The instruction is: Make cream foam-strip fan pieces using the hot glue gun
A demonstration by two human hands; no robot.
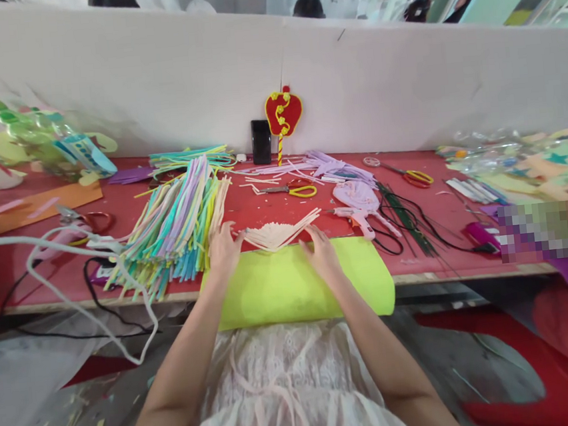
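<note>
A small bundle of cream pipe cleaners [273, 246], bent into a shallow V, lies between my hands at the far edge of a yellow-green sheet [291, 282]. My left hand [225, 251] has its fingers closed on the left end of the bundle. On the right arm of the V, my right hand [321, 253] pinches the strips, whose loose tips stick out past the fingers. Behind the bend is a pale, fuzzy cream patch [274, 231]. Close to my left hand lies a thick pile of multicoloured pipe cleaners [174, 217].
Scissors [302, 190], a pink glue gun [362, 219] and lilac pipe cleaners [334, 166] lie on the red table [248, 210]. A phone [261, 141] and a red fan-shaped ornament [284, 114] stand by the white partition. A white cable [143, 320] loops at left. Other people sit on both sides.
</note>
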